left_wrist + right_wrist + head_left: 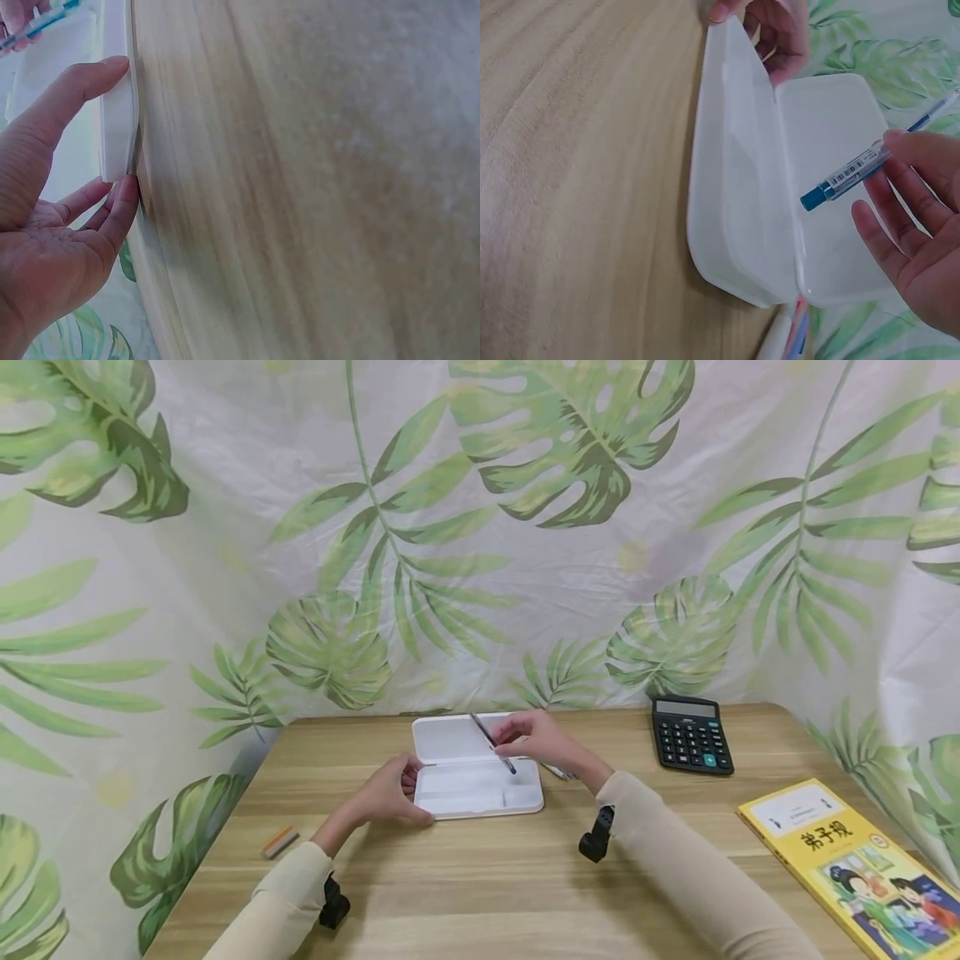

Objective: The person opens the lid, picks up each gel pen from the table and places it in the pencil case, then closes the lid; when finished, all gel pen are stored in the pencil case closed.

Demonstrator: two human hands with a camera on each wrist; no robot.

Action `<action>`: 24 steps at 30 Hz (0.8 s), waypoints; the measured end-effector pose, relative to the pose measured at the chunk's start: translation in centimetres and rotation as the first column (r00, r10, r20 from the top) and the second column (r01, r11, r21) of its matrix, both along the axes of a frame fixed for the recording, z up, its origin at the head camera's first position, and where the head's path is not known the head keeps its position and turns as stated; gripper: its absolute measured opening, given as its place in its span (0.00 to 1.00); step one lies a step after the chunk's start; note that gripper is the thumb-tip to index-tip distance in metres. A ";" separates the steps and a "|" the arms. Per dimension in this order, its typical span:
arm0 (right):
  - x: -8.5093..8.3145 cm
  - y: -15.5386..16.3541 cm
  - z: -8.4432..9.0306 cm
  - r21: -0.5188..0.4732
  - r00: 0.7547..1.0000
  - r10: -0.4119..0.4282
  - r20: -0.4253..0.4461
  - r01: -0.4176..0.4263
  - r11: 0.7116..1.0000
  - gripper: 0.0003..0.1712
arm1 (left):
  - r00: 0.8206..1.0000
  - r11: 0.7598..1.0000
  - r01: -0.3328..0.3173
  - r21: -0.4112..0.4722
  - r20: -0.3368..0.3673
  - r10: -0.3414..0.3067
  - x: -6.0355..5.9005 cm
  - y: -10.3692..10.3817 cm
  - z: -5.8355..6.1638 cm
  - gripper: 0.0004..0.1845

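Observation:
A white pencil case (480, 814) lies on the table with its lid (450, 739) folded back, showing shallow compartments. My left hand (390, 789) grips its left end; in the left wrist view the thumb presses the front wall and the fingers curl round the corner. Over the case, my right hand (543, 739) pinches a pen (851, 172) between thumb and fingers. This pen has a clear barrel with a barcode label and a teal end, and it slants down toward the right-hand compartment.
Several pens (787, 330) lie just beyond the case's right end. A black calculator (690, 735) sits at the back right, and a yellow picture book (855, 868) at the right edge. Left of my left arm is a small orange-and-grey striped block (281, 842). Leaf-print cloth hangs behind.

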State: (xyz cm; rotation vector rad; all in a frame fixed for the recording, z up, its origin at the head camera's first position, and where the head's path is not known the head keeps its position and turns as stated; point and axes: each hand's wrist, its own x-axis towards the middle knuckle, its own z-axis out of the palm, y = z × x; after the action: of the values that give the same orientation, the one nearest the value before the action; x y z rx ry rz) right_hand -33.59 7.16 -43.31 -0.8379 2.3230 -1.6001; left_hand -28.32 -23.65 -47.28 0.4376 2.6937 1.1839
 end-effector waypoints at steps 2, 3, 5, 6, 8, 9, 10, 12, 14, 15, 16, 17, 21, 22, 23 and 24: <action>-0.2 -0.4 -0.5 0.009 1.000 -0.008 0.009 0.008 1.000 0.12 | 1.000 1.000 -0.002 0.004 -0.001 0.002 0.0 0.1 -0.1 0.42; -0.3 -0.6 -0.7 0.018 1.000 -0.008 0.009 0.008 1.000 0.11 | 1.000 1.000 -0.003 0.006 -0.003 0.003 0.1 0.1 -0.1 0.42; -0.4 -0.9 -1.1 0.039 1.000 0.001 -0.009 -0.001 0.999 0.10 | 1.000 1.000 -0.001 0.007 -0.009 0.001 0.1 0.0 -0.2 0.43; -0.5 -1.1 -1.3 0.048 1.000 0.008 -0.024 -0.007 0.999 0.10 | 1.000 1.000 -0.002 0.007 -0.011 0.002 0.2 0.0 -0.3 0.43; -0.5 -1.3 -1.6 0.075 0.997 0.029 -0.071 -0.024 0.997 0.09 | 1.000 1.000 0.003 0.005 -0.026 -0.003 0.3 0.0 -0.4 0.43; -0.6 -1.4 -1.8 0.090 0.995 0.041 -0.095 -0.033 0.995 0.09 | 0.999 1.000 0.004 0.004 -0.033 -0.004 0.3 -0.1 -0.4 0.43; -0.6 -1.5 -2.0 0.107 0.992 0.051 -0.113 -0.039 0.994 0.08 | 0.999 1.000 0.006 0.003 -0.039 -0.006 0.4 -0.1 -0.4 0.43; -0.6 -1.8 -2.3 0.144 0.988 0.065 -0.138 -0.045 0.989 0.07 | 0.999 1.000 0.005 0.003 -0.047 -0.005 0.5 -0.1 -0.5 0.43; -0.5 -2.1 -2.6 0.177 0.986 0.072 -0.147 -0.045 0.983 0.06 | 0.999 1.000 0.001 0.003 -0.050 -0.001 0.5 -0.2 -0.6 0.43; -0.5 -2.2 -2.7 0.189 0.987 0.072 -0.144 -0.044 0.981 0.06 | 0.999 1.000 0.002 0.004 -0.050 -0.002 0.5 -0.2 -0.6 0.43; -0.5 -2.3 -2.8 0.197 0.987 0.073 -0.144 -0.044 0.979 0.06 | 0.999 1.000 0.001 0.005 -0.048 -0.001 0.5 -0.2 -0.7 0.43; -0.4 -2.5 -2.9 0.205 0.986 0.075 -0.146 -0.044 0.978 0.05 | 0.999 1.000 0.001 0.007 -0.045 -0.001 0.6 -0.2 -0.7 0.43; -0.3 -2.8 -3.1 0.218 0.983 0.086 -0.165 -0.048 0.975 0.05 | 1.000 1.000 -0.002 0.002 -0.030 0.002 0.5 -0.2 -0.6 0.44; -0.2 -2.9 -3.1 0.218 0.982 0.089 -0.169 -0.051 0.975 0.05 | 1.000 1.000 -0.005 -0.003 -0.027 0.005 0.4 -0.2 -0.6 0.44; -0.2 -3.0 -3.0 0.223 0.981 0.088 -0.171 -0.049 0.974 0.05 | 1.000 1.000 -0.003 -0.005 -0.025 0.003 0.4 -0.2 -0.6 0.44; -0.2 -3.0 -3.0 0.228 0.980 0.088 -0.176 -0.046 0.973 0.05 | 1.000 1.000 -0.005 -0.011 -0.024 0.005 0.3 -0.2 -0.6 0.44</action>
State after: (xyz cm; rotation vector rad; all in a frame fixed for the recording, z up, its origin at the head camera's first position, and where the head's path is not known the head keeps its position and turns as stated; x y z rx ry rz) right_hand -33.75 4.13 -46.34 -1.0372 2.5105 -1.2513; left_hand -27.98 -23.85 -47.90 0.4465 2.7220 1.1722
